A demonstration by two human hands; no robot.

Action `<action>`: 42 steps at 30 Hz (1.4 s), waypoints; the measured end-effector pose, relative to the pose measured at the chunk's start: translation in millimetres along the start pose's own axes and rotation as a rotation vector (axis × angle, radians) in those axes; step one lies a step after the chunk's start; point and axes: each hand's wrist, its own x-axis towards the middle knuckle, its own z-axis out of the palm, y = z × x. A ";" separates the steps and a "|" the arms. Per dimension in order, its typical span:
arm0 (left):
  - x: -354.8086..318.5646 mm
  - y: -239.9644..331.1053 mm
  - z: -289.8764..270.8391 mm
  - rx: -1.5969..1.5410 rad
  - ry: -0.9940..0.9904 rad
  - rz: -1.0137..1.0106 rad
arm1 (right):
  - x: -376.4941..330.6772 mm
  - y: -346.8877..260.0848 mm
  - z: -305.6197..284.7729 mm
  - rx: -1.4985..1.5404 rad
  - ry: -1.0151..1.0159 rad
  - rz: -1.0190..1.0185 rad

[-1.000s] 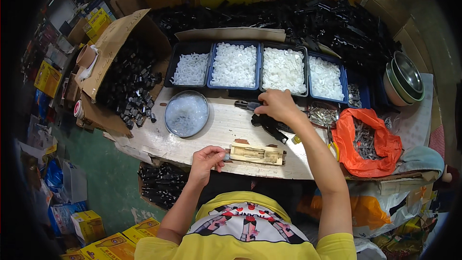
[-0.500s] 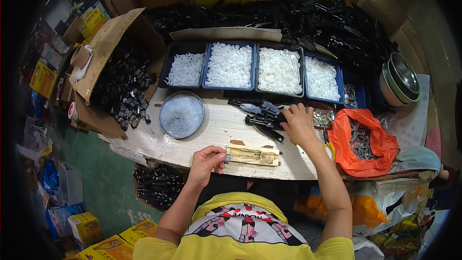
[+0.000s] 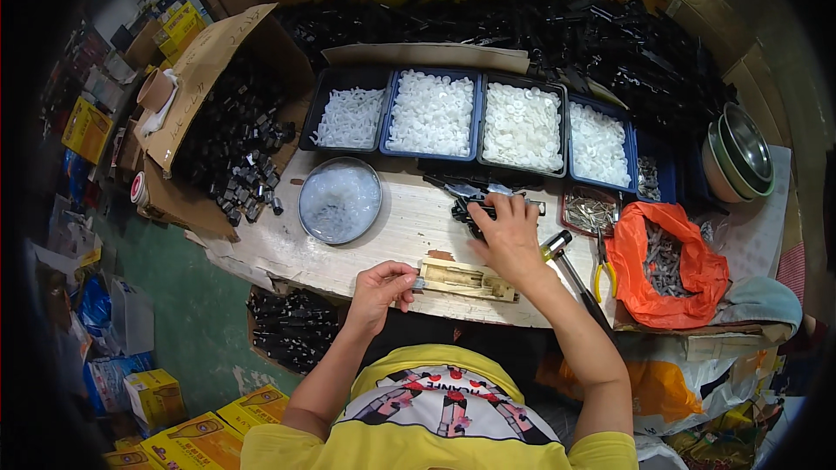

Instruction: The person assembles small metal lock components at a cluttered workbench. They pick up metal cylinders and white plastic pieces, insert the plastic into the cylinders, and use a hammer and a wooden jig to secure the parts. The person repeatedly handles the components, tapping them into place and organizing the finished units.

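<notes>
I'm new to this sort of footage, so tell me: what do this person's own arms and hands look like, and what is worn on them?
Both the left hand and the right hand are bare: no gloves, and no rings or watch that I can make out. The forearms are uncovered too. A yellow short-sleeved T-shirt with a printed figure design on the front ends at the upper arms.

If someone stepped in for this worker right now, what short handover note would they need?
Left hand: fingertips pinched at the left end of the wooden jig near the bench's front edge.
Right hand: resting over black parts just behind the jig; whether it grips one is hidden.
Supplies: trays of white pieces behind, round dish to the left.
Done or left: cannot be judged.
</notes>
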 end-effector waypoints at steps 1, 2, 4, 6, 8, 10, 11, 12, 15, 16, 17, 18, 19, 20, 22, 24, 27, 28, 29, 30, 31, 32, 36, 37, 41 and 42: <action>-0.7 0.4 0.2 -0.002 -0.005 -0.001 | -1.2 -1.3 5.6 -0.027 -0.037 0.056; -0.9 0.6 0.1 0.000 -0.002 0.000 | -2.1 3.3 13.2 -0.061 -0.029 0.080; -0.9 0.9 -0.1 0.005 0.003 0.003 | -2.7 15.3 21.9 -0.131 -0.013 0.129; -3.2 -0.3 -5.0 0.017 0.006 0.001 | -3.1 14.0 19.7 -0.061 0.011 0.089; -2.4 -1.4 -5.5 0.022 -0.002 0.001 | -6.1 6.0 28.3 -0.033 0.015 0.052; -1.4 -1.8 -3.8 0.017 -0.005 0.009 | -5.7 -7.5 38.2 -0.022 0.090 0.028; -1.1 -1.2 -2.0 0.015 -0.010 0.007 | -3.5 -12.8 41.1 -0.007 0.113 0.028; -1.3 -0.1 0.3 0.012 -0.016 0.005 | -1.1 -17.0 43.1 0.007 0.137 0.029; -3.2 1.4 1.1 0.022 -0.008 0.005 | 6.3 -25.7 36.5 0.118 0.168 0.011; -3.3 1.0 0.1 0.023 -0.001 0.005 | 8.4 -27.6 32.3 0.174 0.189 -0.006; -2.8 1.5 -1.4 0.022 -0.001 0.014 | 8.2 -24.2 26.0 0.222 0.218 -0.024; -2.5 2.1 -3.6 0.020 0.000 0.024 | 6.3 -11.5 23.8 0.198 0.201 0.011; -2.8 1.3 -5.6 0.016 -0.001 0.030 | 2.1 7.9 21.2 0.172 0.179 0.047; -3.2 1.0 -6.9 0.012 0.001 0.033 | -2.2 26.3 17.5 0.148 0.155 0.083; -0.7 1.2 -7.9 0.005 0.001 0.042 | -8.7 57.5 9.1 0.084 0.078 0.221; 0.6 1.5 -3.3 0.013 0.014 0.033 | -9.5 64.0 8.2 0.119 0.012 0.199; 6.2 5.1 8.5 0.040 -0.009 0.027 | -0.9 62.0 7.9 0.152 -0.089 0.217; 8.7 7.3 12.0 0.053 -0.021 0.025 | 3.1 60.3 8.8 0.163 -0.124 0.231; 12.3 9.3 14.9 0.086 -0.037 0.037 | 5.9 61.9 10.8 0.157 -0.125 0.218; 16.7 11.0 17.6 0.120 -0.053 0.050 | 8.3 64.6 14.4 0.150 -0.126 0.205; 20.9 12.2 20.6 0.150 -0.071 0.063 | 9.2 67.1 17.4 0.140 -0.129 0.191; 23.1 14.7 23.8 0.179 -0.077 0.069 | 8.6 68.0 19.5 0.149 -0.093 0.161; 29.4 17.1 36.4 0.279 -0.092 0.120 | 8.4 69.3 18.5 0.177 -0.040 0.108; 30.4 15.9 37.1 0.303 -0.089 0.139 | 9.1 67.9 17.3 0.187 -0.049 0.110; 38.0 9.4 31.9 0.340 -0.091 0.139 | 10.6 60.3 15.3 0.459 -0.009 0.250; 39.6 8.1 30.6 0.350 -0.093 0.171 | 10.6 61.1 16.1 0.465 -0.026 0.270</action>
